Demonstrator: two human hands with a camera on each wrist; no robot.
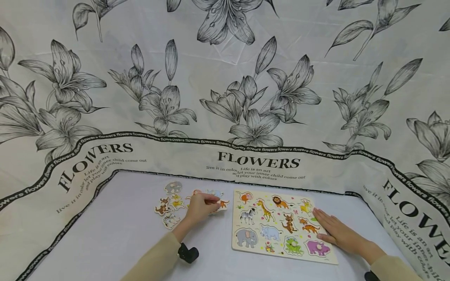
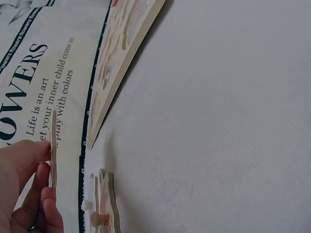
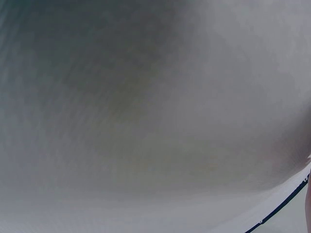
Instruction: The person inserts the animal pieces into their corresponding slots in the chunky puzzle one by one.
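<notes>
My left hand [image 1: 199, 207] pinches a thin wooden puzzle piece [image 2: 54, 155] between thumb and fingers, above the loose pieces. That piece shows edge-on in the left wrist view, its picture hidden. Flat on the table just beyond the hand lies an orange animal piece [image 1: 223, 203], partly covered. The wooden animal puzzle board [image 1: 281, 255] lies to the right, with a lion, giraffe, zebra, elephant and other animals on it. A purple hippo [image 1: 318, 248] occupies its near right corner. My right hand [image 1: 339, 232] rests on the board's right edge, fingers extended.
Loose pieces lie left of the board: a grey elephant [image 1: 173, 187], a kangaroo [image 1: 162, 206], a yellow animal [image 1: 177, 201] and a zebra [image 1: 170, 220], among others. A flower-printed cloth [image 1: 260, 160] rises behind the white table surface [image 1: 116, 218]. The right wrist view shows mostly blurred pale surface.
</notes>
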